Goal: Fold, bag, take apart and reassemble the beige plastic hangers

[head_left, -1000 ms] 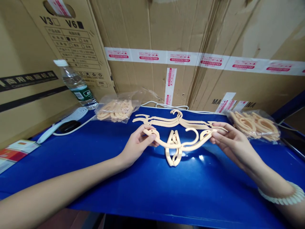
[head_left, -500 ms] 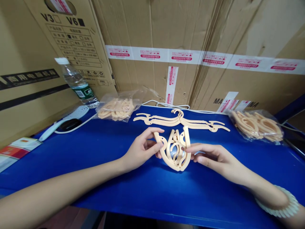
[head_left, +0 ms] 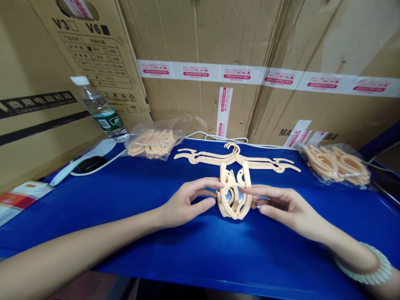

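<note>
Folded hanger [head_left: 248, 200] being framed by both hands over middle of blue table [head_left: 200, 254]; second folded hanger [head_left: 222, 209] being partly covered behind it. Left edge being touched by fingertips of left hand [head_left: 187, 202], thumb spreading apart. Right edge being touched by fingertips of right hand [head_left: 284, 208], thumb also spreading apart. Room being given by blue stretch between hanger and front edge. Room at back being narrowed by unfolded hangers [head_left: 259, 163] just beyond tips, then by cardboard box [head_left: 200, 37]. Sides being bounded by left bag [head_left: 150, 143] and right bag [head_left: 337, 164], well apart from fingertips.
</note>
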A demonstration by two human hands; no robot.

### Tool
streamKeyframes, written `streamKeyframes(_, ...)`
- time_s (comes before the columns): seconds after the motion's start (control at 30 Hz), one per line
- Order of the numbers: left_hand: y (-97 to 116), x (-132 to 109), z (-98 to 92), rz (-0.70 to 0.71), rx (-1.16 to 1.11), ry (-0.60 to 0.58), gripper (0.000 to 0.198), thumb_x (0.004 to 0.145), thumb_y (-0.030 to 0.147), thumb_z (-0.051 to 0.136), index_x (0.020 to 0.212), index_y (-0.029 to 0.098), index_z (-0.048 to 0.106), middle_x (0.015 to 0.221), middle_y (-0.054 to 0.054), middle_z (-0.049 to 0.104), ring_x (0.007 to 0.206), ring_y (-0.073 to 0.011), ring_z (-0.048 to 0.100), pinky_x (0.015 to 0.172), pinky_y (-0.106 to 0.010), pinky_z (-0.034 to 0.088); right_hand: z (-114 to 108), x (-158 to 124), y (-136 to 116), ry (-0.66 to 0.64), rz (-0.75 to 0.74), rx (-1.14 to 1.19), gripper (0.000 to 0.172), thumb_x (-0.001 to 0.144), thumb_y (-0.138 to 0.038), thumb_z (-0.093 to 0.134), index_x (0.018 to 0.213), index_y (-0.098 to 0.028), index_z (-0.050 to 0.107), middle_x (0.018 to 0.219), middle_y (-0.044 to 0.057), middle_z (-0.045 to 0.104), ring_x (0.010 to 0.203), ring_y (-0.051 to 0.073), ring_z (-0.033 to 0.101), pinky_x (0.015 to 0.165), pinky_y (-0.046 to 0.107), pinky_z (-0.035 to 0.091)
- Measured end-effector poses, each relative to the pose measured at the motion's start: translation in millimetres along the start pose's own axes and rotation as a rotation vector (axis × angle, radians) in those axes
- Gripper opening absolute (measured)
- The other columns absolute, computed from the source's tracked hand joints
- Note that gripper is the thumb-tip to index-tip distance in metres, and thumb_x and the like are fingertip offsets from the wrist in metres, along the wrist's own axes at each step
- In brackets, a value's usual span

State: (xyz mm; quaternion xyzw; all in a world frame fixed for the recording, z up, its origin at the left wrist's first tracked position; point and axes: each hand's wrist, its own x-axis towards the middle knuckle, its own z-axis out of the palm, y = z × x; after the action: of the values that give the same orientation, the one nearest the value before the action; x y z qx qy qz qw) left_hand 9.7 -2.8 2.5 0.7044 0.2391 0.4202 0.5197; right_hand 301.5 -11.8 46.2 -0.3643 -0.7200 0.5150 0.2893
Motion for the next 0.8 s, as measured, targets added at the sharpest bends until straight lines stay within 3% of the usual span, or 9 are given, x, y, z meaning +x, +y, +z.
streamKeyframes(0.27,1.4,-1.1,0.1,0.08,0.066,-0.161,0.053,0.094,0.016,0.064,0.144,0.029,0.056,0.152,-0.011,0.051,0.133,-0.0288,0.057,0.107,-0.042,0.055,3.9,-2.7,-0.2,-0.096,-0.036,-0.008,0.04,0.095,-0.032,0.071,0.135,-0.028,0.066,0.124,0.007,0.072,0.11,0.022,0.068,0.101,0.038,0.055)
streamKeyframes(0.4,-4.2,-1.8,-1.1,0.05,-0.01,-0.126,0.057,0.093,0.016,0.067,0.146,0.033,0.053,0.156,-0.009,0.047,0.127,-0.0253,0.062,0.104,-0.039,0.057,2.9,-3.2,-1.8,-0.064,-0.037,-0.001,0.044,0.095,-0.033,0.071,0.138,-0.026,0.064,0.126,0.009,0.07,0.11,0.024,0.068,0.1,0.039,0.055)
streamKeyframes(0.6,-3.5,-0.6,-1.4,-0.021,-0.032,-0.143,0.064,0.094,0.019,0.067,0.152,0.031,0.044,0.161,-0.012,0.041,0.125,-0.0257,0.063,0.107,-0.045,0.055,-2.5,-5.2,2.6,-0.05,-0.034,-0.029,0.046,0.096,-0.034,0.07,0.141,-0.025,0.061,0.124,0.009,0.07,0.104,0.023,0.068,0.097,0.04,0.056)
streamKeyframes(0.8,-3.4,-1.1,-1.1,0.043,0.038,-0.189,0.068,0.093,0.021,0.068,0.155,0.029,0.04,0.159,-0.015,0.043,0.125,-0.0274,0.064,0.105,-0.046,0.056,-1.3,-4.4,1.6,-0.068,-0.062,-0.088,0.041,0.096,-0.034,0.069,0.137,-0.027,0.064,0.127,0.009,0.069,0.105,0.023,0.068,0.097,0.039,0.055)
